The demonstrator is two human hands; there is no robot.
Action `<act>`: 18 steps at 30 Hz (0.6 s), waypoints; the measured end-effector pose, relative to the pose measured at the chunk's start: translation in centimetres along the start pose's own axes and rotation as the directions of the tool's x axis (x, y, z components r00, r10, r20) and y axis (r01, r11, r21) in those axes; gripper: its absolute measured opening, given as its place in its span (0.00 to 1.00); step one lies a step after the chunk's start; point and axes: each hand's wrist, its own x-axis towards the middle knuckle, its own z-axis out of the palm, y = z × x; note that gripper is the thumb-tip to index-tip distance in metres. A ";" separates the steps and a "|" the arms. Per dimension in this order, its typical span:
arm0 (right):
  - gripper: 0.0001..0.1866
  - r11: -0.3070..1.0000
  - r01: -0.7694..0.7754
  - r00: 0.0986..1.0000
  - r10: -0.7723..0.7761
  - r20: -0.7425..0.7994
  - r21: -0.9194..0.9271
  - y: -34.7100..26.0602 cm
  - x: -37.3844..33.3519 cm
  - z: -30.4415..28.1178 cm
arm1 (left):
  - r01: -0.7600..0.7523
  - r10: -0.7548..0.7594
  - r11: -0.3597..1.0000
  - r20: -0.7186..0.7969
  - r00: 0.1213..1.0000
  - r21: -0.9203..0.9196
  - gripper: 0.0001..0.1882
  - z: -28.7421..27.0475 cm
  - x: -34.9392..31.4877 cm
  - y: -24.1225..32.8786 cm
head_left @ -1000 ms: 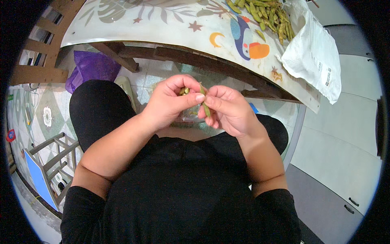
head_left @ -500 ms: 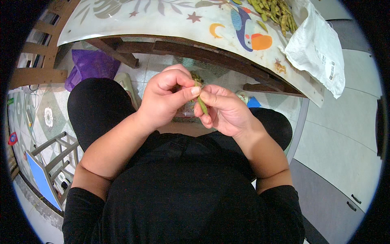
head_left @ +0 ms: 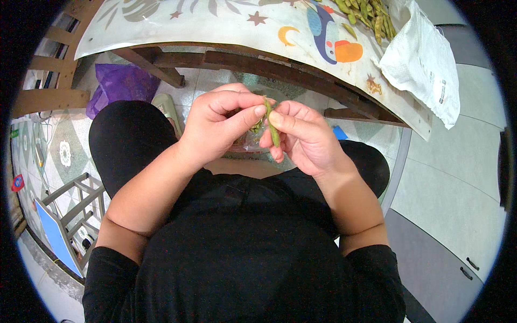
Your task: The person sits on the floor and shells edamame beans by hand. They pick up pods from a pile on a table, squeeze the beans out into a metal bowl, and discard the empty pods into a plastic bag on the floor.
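A green bean pod (head_left: 275, 134) is pinched between my two hands, above my lap and just short of the table's near edge. My left hand (head_left: 218, 121) grips the pod's upper tip between thumb and index finger. On its side, the thumb and fingers of my right hand (head_left: 307, 133) press the pod's middle, with the lower end hanging free. Below and partly behind my hands, pods or shells (head_left: 256, 128) show in what looks like a clear plastic container or bag, mostly hidden. A heap of similar pods (head_left: 367, 13) lies on the table at the far right.
The table (head_left: 210, 27) has a patterned cover and a wooden frame. A white woven sack (head_left: 423, 62) droops over its right corner. On the floor at left are a purple bag (head_left: 121, 83) and a blue-topped stool (head_left: 58, 237). Pale cabinets (head_left: 447, 161) stand at right.
My hands have shifted slightly apart, and the pod has moved a little to the right and stands more upright. More of its upper part shows between my fingers.
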 end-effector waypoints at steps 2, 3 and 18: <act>0.08 1.000 -0.007 1.000 0.007 -0.008 -0.012 -0.1 -0.1 0.1 | -0.001 0.001 1.000 -0.018 1.000 -0.001 0.05 0.2 -0.1 -0.1; 0.08 1.000 -0.010 1.000 0.010 -0.013 -0.019 -0.1 -0.2 0.1 | -0.002 0.002 1.000 -0.025 1.000 -0.003 0.05 0.3 -0.1 -0.2; 0.07 1.000 -0.002 1.000 0.002 0.021 -0.019 0.8 0.2 0.3 | 0.035 -0.037 0.999 -0.087 0.996 -0.016 0.04 0.7 -0.7 0.3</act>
